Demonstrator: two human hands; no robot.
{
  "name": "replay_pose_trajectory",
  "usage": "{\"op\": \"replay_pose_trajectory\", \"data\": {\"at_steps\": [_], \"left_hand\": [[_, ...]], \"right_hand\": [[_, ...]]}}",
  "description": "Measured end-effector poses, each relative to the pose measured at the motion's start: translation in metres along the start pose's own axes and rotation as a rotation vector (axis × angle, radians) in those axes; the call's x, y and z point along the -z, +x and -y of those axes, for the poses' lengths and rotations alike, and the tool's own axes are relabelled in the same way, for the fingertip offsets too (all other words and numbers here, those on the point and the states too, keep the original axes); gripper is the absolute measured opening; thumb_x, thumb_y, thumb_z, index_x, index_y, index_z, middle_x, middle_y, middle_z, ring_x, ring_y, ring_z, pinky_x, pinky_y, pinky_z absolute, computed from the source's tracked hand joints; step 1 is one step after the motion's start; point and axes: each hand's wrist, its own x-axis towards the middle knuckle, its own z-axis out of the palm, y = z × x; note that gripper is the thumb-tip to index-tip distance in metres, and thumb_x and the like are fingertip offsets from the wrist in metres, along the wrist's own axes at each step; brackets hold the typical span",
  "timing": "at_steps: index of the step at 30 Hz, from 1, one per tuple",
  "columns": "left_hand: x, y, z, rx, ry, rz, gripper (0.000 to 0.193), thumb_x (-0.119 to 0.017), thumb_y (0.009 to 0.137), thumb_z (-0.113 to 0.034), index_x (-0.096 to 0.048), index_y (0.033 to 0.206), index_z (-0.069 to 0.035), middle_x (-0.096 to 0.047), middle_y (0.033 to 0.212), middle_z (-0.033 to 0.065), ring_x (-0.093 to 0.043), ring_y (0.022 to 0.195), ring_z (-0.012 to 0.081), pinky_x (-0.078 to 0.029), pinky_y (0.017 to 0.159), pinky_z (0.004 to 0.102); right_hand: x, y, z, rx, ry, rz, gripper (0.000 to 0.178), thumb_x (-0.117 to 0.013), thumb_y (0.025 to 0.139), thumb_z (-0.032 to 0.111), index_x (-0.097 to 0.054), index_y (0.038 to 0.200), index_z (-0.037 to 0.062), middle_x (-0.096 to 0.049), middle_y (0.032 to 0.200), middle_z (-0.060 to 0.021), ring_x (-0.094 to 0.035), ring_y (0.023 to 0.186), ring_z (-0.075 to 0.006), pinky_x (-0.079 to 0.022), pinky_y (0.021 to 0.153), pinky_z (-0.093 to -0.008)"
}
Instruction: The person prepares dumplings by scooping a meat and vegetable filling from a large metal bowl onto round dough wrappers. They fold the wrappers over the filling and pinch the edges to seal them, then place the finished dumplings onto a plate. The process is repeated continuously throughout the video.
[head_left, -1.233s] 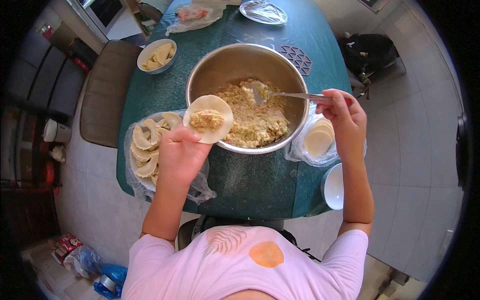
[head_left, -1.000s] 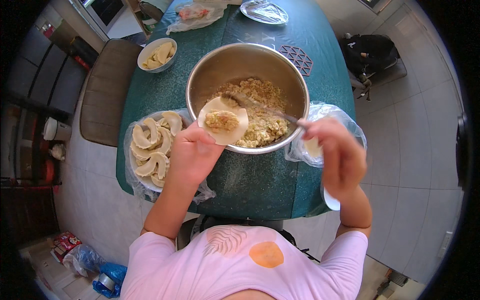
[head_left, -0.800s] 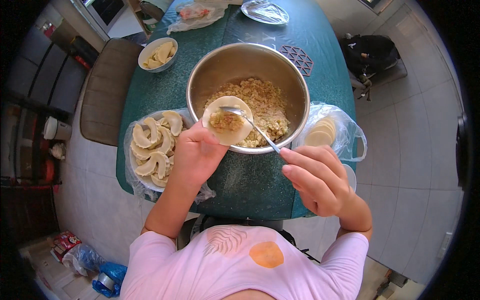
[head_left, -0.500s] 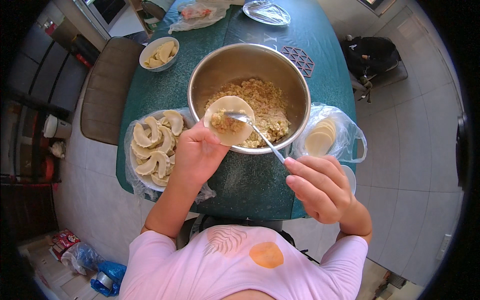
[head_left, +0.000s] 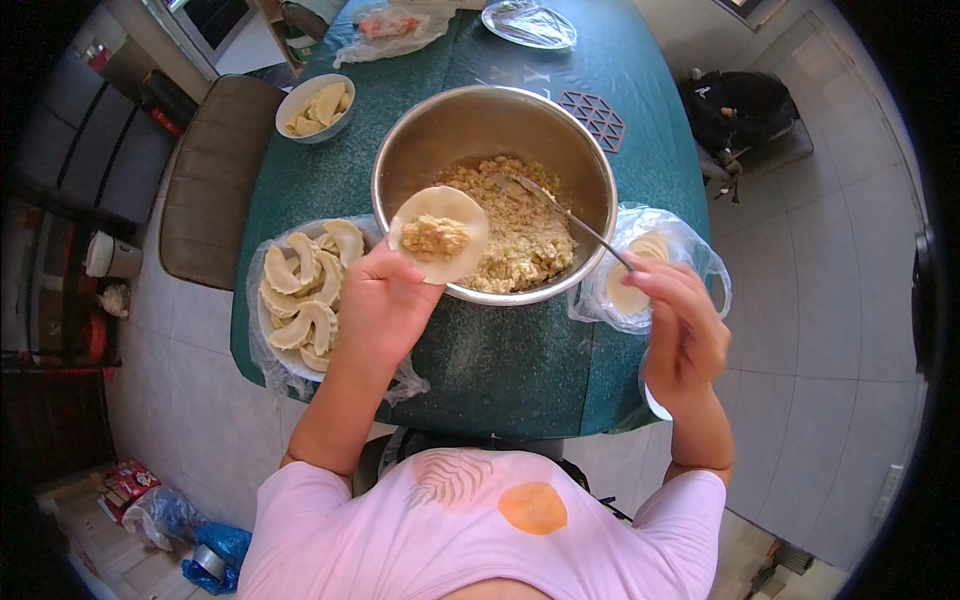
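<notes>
In my left hand (head_left: 385,305) lies a round dumpling wrapper (head_left: 470,240), held by its lower edge, with a mound of filling (head_left: 434,238) on its middle. It hovers over the near left rim of a large steel bowl (head_left: 420,125). My right hand (head_left: 685,325) grips the handle of a metal spoon (head_left: 600,240), whose head rests in the minced filling (head_left: 515,260) inside the bowl. Beneath my right hand, a stack of wrappers (head_left: 622,292) sits in a clear plastic bag (head_left: 715,285). Left of my left forearm, folded dumplings (head_left: 322,325) fill a plastic-lined dish.
A green-covered table (head_left: 480,370) carries everything. At its far left stands a small bowl (head_left: 333,128) of pale folded pieces. Beyond are a plastic bag (head_left: 395,28), a film-covered plate (head_left: 530,25) and a dark lattice trivet (head_left: 597,120). A brown chair (head_left: 215,190) adjoins the left edge.
The spoon has left the wrapper, leaving filling on it, and its head is now in the bowl. My right hand has moved right and up; my left hand has shifted slightly left.
</notes>
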Motion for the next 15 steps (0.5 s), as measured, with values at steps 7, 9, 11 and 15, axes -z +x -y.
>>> {"op": "replay_pose_trajectory", "data": {"at_steps": [7,9,11,15], "left_hand": [[-0.002,-0.006,-0.013,-0.053,-0.031,-0.046,0.063,-0.044,0.061,0.01,-0.039,0.124,0.011,-0.047,0.127,0.0212,-0.04,0.126,0.0345,-0.028,0.111,0.0472],[-0.003,-0.008,-0.012,-0.038,-0.034,-0.035,0.064,-0.044,0.061,0.01,-0.038,0.125,0.011,-0.046,0.128,0.022,-0.039,0.127,0.0344,-0.026,0.112,0.0473],[-0.006,-0.011,-0.011,-0.005,-0.037,-0.018,0.065,-0.044,0.061,0.008,-0.038,0.126,0.011,-0.045,0.129,0.0225,-0.038,0.127,0.0342,-0.025,0.112,0.0471],[-0.01,-0.025,-0.006,0.095,0.003,0.041,0.069,-0.045,0.061,0.005,-0.035,0.129,0.011,-0.044,0.132,0.0227,-0.037,0.129,0.0328,-0.024,0.112,0.0451]], "right_hand": [[-0.031,-0.011,-0.021,0.113,-0.107,0.41,0.028,-0.061,0.075,0.002,-0.059,0.102,0.0027,-0.062,0.109,-0.013,-0.058,0.1,-0.0279,-0.046,0.084,-0.0392],[-0.028,-0.011,-0.022,0.132,-0.109,0.441,0.03,-0.062,0.074,0.003,-0.059,0.104,0.0038,-0.061,0.11,-0.0124,-0.058,0.101,-0.0274,-0.046,0.084,-0.039],[-0.02,-0.014,-0.015,0.054,-0.134,0.395,0.033,-0.063,0.073,0.0,-0.06,0.105,0.0055,-0.06,0.107,-0.0115,-0.057,0.102,-0.0269,-0.045,0.084,-0.0395],[0.02,-0.041,-0.005,-0.315,-0.173,0.126,0.028,-0.056,0.075,-0.007,-0.063,0.1,0.0017,-0.061,0.097,-0.0143,-0.06,0.089,-0.0298,-0.049,0.077,-0.0389]]}}
